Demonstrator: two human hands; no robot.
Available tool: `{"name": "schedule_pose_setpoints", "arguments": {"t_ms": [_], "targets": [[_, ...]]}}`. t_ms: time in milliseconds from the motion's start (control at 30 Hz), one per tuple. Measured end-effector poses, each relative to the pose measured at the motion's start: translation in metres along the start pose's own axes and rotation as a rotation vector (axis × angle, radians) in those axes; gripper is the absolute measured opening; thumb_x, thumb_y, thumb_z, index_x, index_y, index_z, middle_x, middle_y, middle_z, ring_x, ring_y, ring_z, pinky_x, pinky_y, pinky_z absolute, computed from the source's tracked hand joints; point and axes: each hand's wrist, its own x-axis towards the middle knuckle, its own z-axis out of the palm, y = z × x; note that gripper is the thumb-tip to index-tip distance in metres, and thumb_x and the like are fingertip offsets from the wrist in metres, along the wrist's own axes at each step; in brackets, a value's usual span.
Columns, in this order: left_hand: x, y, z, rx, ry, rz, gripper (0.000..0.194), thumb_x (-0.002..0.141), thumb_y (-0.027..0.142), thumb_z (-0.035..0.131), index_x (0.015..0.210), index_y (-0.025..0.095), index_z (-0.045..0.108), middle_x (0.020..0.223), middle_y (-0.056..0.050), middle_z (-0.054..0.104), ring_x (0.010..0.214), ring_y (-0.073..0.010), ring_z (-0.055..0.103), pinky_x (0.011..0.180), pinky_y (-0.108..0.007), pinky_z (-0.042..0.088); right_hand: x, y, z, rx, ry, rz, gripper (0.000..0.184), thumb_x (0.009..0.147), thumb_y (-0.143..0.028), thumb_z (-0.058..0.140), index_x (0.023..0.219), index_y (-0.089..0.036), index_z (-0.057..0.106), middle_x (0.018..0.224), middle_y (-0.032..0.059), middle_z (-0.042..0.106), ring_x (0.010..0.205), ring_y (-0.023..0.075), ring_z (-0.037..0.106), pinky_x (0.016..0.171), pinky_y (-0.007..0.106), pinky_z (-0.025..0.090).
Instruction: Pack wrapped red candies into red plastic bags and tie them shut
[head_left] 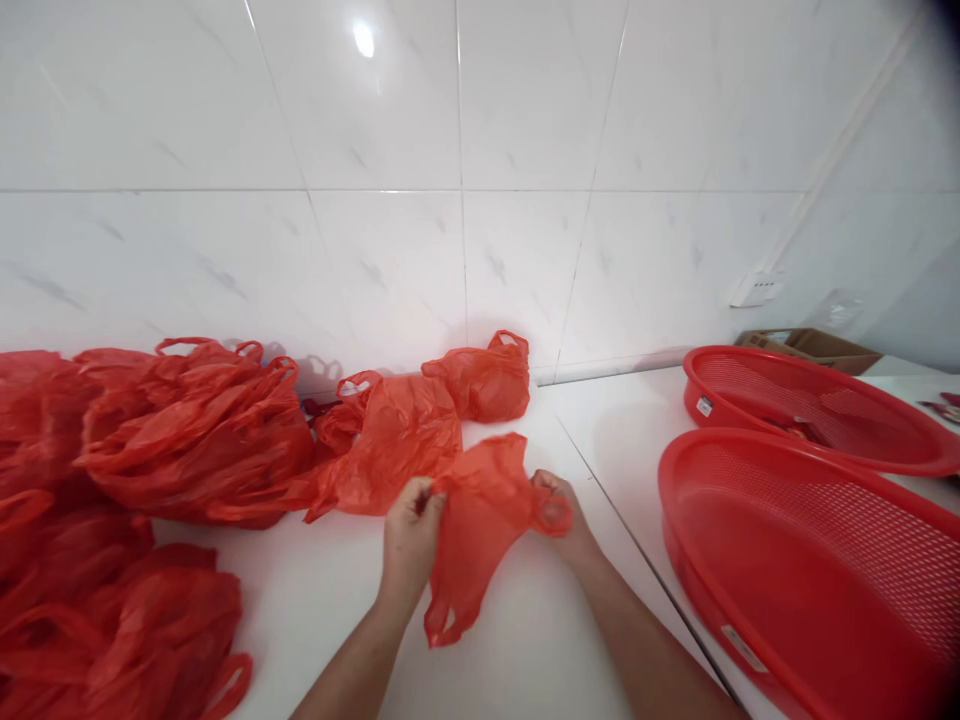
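Red plastic bag (484, 500): held in midair over the white table (322, 590), on the near side of the rumpled bags (405, 430) by the tiled wall (375, 250). Pinched at one edge between thumb and fingers of the left hand (409, 530); gripped near a bunched corner by the right hand (566, 495), with no clear view of its fingertips. Drawn fairly flat across the middle, with a handle end (465, 600) dangling toward the table. Looks like a step of stretching and straightening. Seems to call next for a firm pinch on the left, then for loosening the bunched corner on the right, with only a gentle pull to spare the thin plastic. Heaped off to the left, more red bags (195, 440); set well apart to the right, two red baskets (675, 515).
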Motion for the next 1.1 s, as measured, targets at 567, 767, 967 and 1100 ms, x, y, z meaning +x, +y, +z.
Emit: {"name": "schedule_pose_setpoints", "arguments": {"t_ms": [567, 767, 967, 1100], "targets": [[-0.024, 0.026, -0.021, 0.656, -0.111, 0.667, 0.032, 0.08, 0.027, 0.058, 0.112, 0.027, 0.056, 0.123, -0.008, 0.054, 0.113, -0.0268, 0.052, 0.093, -0.045, 0.045, 0.003, -0.028, -0.007, 0.099, 0.05, 0.104, 0.019, 0.063, -0.025, 0.063, 0.061, -0.021, 0.045, 0.05, -0.0086, 0.046, 0.044, 0.0087, 0.039, 0.043, 0.021, 0.028], [-0.031, 0.03, 0.012, 0.635, -0.378, 0.312, 0.035, 0.08, 0.036, 0.058, 0.115, 0.03, 0.056, 0.109, -0.003, 0.063, 0.088, -0.0219, 0.062, 0.074, -0.034, 0.05, -0.003, -0.027, -0.001, -0.003, -0.025, 0.1, 0.012, 0.063, -0.023, 0.059, 0.064, -0.02, 0.048, 0.052, -0.0076, 0.048, 0.046, 0.0085, 0.041, 0.045, 0.021, 0.029], [-0.03, 0.012, 0.017, 0.664, -0.395, 0.137, 0.059, 0.074, 0.034, 0.064, 0.129, 0.029, 0.044, 0.126, -0.007, 0.055, 0.103, -0.0269, 0.059, 0.08, -0.035, 0.047, 0.001, -0.015, -0.004, -0.082, -0.033, 0.088, 0.014, 0.064, -0.026, 0.059, 0.075, -0.02, 0.054, 0.059, -0.0058, 0.054, 0.05, 0.0104, 0.046, 0.048, 0.022, 0.034], [-0.027, -0.001, 0.013, 0.668, -0.394, 0.078, 0.056, 0.07, 0.025, 0.063, 0.124, 0.028, 0.049, 0.116, -0.007, 0.055, 0.088, -0.0219, 0.061, 0.07, -0.03, 0.046, 0.003, -0.022, -0.006, -0.116, -0.05, 0.016, 0.031, 0.064, -0.029, 0.064, 0.093, -0.022, 0.056, 0.076, -0.0034, 0.059, 0.069, 0.0136, 0.056, 0.065, 0.026, 0.043]]}}
